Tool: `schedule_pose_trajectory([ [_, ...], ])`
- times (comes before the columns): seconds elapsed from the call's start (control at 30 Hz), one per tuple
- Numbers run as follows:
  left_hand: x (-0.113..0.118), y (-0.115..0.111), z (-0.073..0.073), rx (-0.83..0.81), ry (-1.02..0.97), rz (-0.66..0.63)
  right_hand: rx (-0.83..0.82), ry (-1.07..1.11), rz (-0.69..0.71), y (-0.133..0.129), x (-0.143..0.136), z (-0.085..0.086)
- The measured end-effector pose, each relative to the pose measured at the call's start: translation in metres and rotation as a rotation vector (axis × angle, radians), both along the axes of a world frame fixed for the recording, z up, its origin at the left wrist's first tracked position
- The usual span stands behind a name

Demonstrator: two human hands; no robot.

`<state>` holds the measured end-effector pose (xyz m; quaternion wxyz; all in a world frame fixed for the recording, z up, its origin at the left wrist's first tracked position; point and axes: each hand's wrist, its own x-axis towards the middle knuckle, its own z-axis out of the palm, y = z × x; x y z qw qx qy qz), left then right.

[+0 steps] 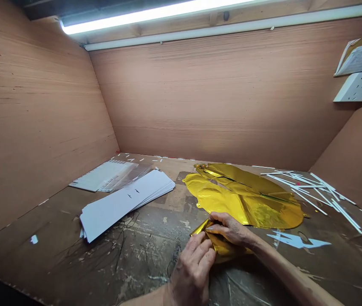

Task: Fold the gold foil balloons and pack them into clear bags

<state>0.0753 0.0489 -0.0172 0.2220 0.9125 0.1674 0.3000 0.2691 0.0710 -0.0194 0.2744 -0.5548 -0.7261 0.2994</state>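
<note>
Near the front of the table, both hands grip one piece of shiny gold foil [224, 247], which is partly folded over and creased. My left hand [195, 263] closes on its left edge with bent fingers. Higher and to the right, my right hand [227, 229] pinches the upper part of the same piece between thumb and fingers. The two hands nearly touch, and they hide part of the foil. Just beyond them lies a pile of flat gold foil balloons [247, 199] with rounded outlines and small tabs.
A fanned stack of white card strips [120, 208] lies left, with clear plastic sleeves [107, 176] behind it. White sticks [315, 189] are scattered at the right, near a jagged white paper scrap [298, 240]. Wooden panels [216, 97] enclose the brown table [136, 272].
</note>
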Motion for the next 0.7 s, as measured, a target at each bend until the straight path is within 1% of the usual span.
schedule_pose_trajectory([
  [0.1, -0.007, 0.002, -0.010, 0.134, 0.102, -0.045, 0.045, -0.073, 0.014, 0.002, -0.001, 0.000],
  [0.2, -0.008, 0.005, -0.022, 0.239, 0.088, -0.072, 0.123, -0.161, 0.031, 0.006, -0.005, 0.001],
  [0.27, -0.008, 0.006, -0.024, 0.281, 0.063, -0.082, 0.179, -0.213, 0.033, 0.008, -0.007, 0.000],
  [0.33, -0.008, 0.006, -0.018, 0.280, 0.033, -0.082, 0.224, -0.246, 0.026, 0.009, -0.008, -0.002],
  [0.43, -0.005, 0.006, 0.004, 0.282, 0.046, -0.034, 0.272, -0.263, 0.016, 0.008, -0.010, -0.007],
  [0.47, -0.004, 0.007, 0.010, 0.289, 0.085, -0.043, 0.284, -0.265, 0.012, 0.008, -0.011, -0.009],
  [0.53, -0.001, 0.009, 0.017, 0.282, 0.211, -0.136, 0.304, -0.263, -0.003, 0.010, -0.011, -0.011],
  [0.6, 0.000, 0.010, 0.011, 0.254, 0.349, -0.241, 0.316, -0.252, -0.028, 0.013, -0.010, -0.012],
  [0.63, 0.000, 0.010, 0.005, 0.249, 0.407, -0.269, 0.323, -0.243, -0.047, 0.015, -0.008, -0.010],
  [0.7, -0.002, 0.010, -0.009, 0.262, 0.486, -0.280, 0.343, -0.226, -0.106, 0.015, -0.002, -0.002],
])
